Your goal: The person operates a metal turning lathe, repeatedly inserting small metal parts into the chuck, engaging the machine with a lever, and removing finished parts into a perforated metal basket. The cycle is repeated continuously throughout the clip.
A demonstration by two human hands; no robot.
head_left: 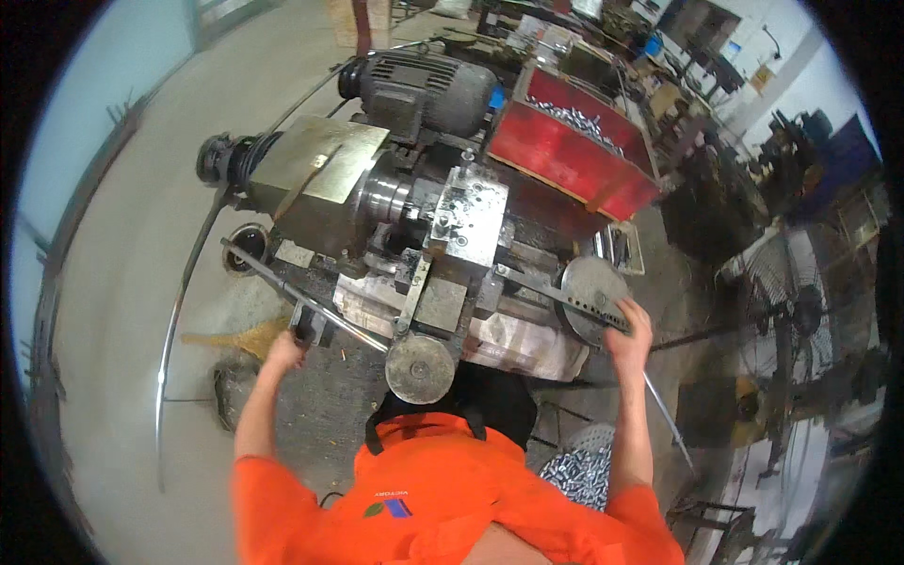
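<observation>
At the far left, a thin metal rod [169, 344] slants past a dark pulley [218, 158] on the machine's end. Below the pulley, a yellow broom [247, 340] lies just beside the left hand [286, 351]. That hand is curled at a dark metal piece [307, 324] on the machine's near side; whether the fingers close around it I cannot tell. Next to it, a long pipe [311, 294] slopes down toward a round grey plate [419, 370] in front of the person's body.

The machine stands straight ahead, with a shiny cover [320, 155] over its left part, a large motor [428, 89] behind, and a round chuck [384, 199] facing a pale metal block [474, 215] at its middle. Farther right and back, a red bin [556, 155] holds small metal parts [576, 121].

Nearer, a flat bar [539, 283] with a row of holes passes over a second round plate [595, 280]. The right hand [632, 331] has its fingers and thumb bent around the bar's outer end, with little opening left. Below that forearm sits a heap of small silvery pieces [576, 477]; at far right stands a fan [786, 299].
</observation>
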